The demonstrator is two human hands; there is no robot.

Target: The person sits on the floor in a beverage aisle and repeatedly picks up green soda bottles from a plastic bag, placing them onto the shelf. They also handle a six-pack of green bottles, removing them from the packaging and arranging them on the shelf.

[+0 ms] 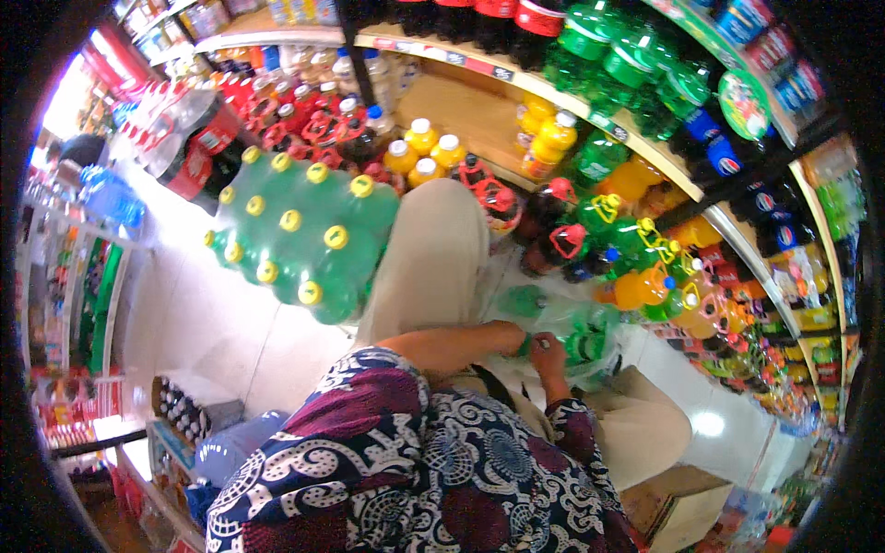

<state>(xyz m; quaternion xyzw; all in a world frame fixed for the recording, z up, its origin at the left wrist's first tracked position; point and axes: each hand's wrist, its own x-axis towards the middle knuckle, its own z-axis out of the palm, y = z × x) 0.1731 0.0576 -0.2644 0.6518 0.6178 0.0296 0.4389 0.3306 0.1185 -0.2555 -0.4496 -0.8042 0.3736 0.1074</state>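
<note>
Between my knees lies a clear plastic-wrapped pack of green plastic bottles [588, 339], partly crumpled in its film. My left hand [510, 339] reaches across to its near left side, with the fingers largely hidden against the green plastic. Close beside it, my right hand [547, 356] is curled at the wrap's edge; what its fingers pinch is too blurred to make out. A larger shrink-wrapped pack of green bottles with yellow caps [297, 228] stands on the floor left of my left knee [435, 242].
Soft drink bottles [643, 283] with carry handles crowd the floor along the curved shelving [553, 90]. Juice bottles with white caps [425, 152] stand ahead. Large cola bottles [200, 152] are at far left. A cardboard box [677, 504] sits behind my right leg, and a blue water jug [235, 446] behind left.
</note>
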